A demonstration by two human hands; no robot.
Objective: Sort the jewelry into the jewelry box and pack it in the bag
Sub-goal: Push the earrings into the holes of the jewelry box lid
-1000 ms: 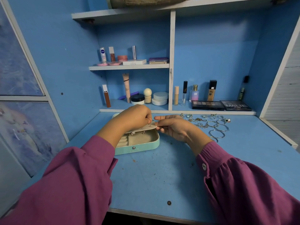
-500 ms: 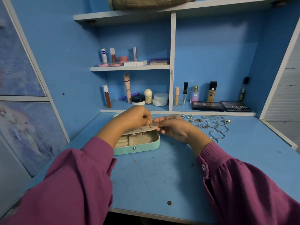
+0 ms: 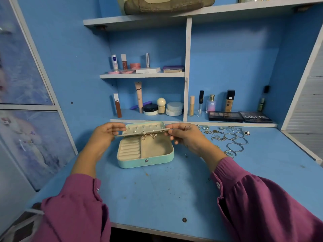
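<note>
A person in magenta long sleeves sits at a blue desk [image 3: 157,193], seen from their own head looking down. In the middle of the desk lies an open mint-green jewelry box [image 3: 146,161] with a cream lining: a row of ring rolls on its left side and a plain compartment on its right. Its lid [image 3: 145,126] stands back behind it. Across the box, above the tray, both hands hold a thin cream earring panel [image 3: 142,133] nearly level. The left hand [image 3: 104,135] pinches the panel's left end between thumb and fingers, and the right hand [image 3: 185,136] pinches its right end the same way. Two small gold butterfly earrings [image 3: 149,136] hang from the panel's front edge, over the box. Other tiny pieces seem to sit on the panel's top, but they are too small to make out. To the right of the box, near the right wrist, loose jewelry [image 3: 229,138] is scattered on the desk: silver bangles, rings and fine chains. Behind the desk, blue shelves [image 3: 142,75] hold cosmetics, including tubes, jars and bottles, with two dark eyeshadow palettes [image 3: 240,117] lying flat at the right. On the top shelf rests a brownish fabric bag [image 3: 166,5], partly cut off by the edge of the view.
</note>
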